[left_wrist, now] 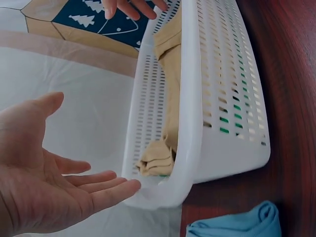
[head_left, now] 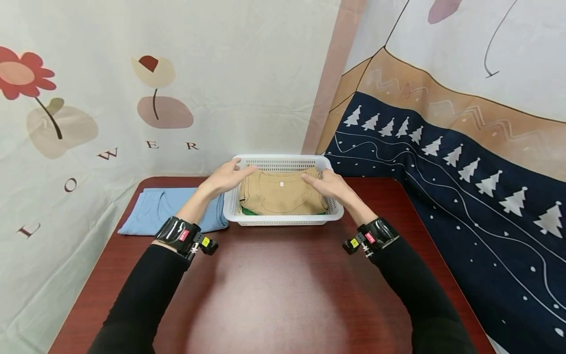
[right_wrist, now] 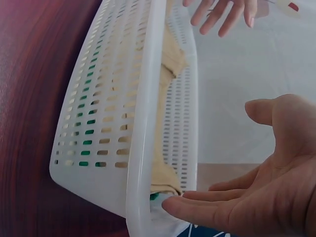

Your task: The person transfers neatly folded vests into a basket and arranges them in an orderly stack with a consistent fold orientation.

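Note:
A white perforated plastic basket (head_left: 283,220) stands at the back of the table. Inside lies a folded tan shirt (head_left: 283,196) with a small white neck label, and a bit of green cloth (head_left: 248,211) peeks out beneath it. My left hand (head_left: 227,176) is at the basket's left end, fingers extended and thumb apart. At the right end is my right hand (head_left: 329,185), likewise spread. Both wrist views show the left palm (left_wrist: 54,187) and right palm (right_wrist: 276,182) facing the basket with nothing held. Whether the fingertips touch the rim is unclear.
A folded light blue garment (head_left: 152,209) lies on the table left of the basket, close beside it. The dark red wooden table (head_left: 283,285) extends toward me. Printed cloth hangs behind (head_left: 247,98) and along the right side.

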A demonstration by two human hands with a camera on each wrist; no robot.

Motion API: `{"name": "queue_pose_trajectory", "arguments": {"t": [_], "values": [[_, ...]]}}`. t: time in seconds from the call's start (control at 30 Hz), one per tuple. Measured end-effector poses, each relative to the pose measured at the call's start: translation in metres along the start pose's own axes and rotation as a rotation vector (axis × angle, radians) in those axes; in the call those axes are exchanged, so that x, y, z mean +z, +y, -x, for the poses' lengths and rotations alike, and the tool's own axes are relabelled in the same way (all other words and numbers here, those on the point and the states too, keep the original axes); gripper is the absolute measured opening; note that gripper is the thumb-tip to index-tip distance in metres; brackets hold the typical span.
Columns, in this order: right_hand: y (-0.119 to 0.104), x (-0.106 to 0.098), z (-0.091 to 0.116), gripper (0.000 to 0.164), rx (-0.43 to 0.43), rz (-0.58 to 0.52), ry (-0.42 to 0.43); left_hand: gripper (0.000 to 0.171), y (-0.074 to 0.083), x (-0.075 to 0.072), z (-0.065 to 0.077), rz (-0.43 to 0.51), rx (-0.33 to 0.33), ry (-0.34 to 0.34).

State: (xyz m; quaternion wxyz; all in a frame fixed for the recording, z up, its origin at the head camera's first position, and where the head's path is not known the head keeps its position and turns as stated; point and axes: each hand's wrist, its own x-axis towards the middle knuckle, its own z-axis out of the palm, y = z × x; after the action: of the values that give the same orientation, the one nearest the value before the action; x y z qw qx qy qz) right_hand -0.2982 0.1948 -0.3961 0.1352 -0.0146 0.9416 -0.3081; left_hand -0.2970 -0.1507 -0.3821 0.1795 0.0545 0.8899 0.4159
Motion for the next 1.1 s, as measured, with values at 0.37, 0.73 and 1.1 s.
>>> {"name": "queue_pose_trajectory", "arguments": {"t": [0.37, 0.73, 1.1], "values": [[-0.019, 0.01, 0.019, 0.104, -0.124, 0.022, 0.006, 0.101, -0.025, -0.016, 0.027, -0.108, 0.042, 0.094], [-0.032, 0.03, 0.034, 0.097, -0.232, 0.023, 0.089, 0.1, -0.057, -0.022, 0.056, -0.159, 0.051, 0.154], [-0.045, 0.054, 0.056, 0.085, -0.349, -0.007, 0.128, 0.097, -0.094, -0.031, 0.078, -0.187, 0.083, 0.25]]}}
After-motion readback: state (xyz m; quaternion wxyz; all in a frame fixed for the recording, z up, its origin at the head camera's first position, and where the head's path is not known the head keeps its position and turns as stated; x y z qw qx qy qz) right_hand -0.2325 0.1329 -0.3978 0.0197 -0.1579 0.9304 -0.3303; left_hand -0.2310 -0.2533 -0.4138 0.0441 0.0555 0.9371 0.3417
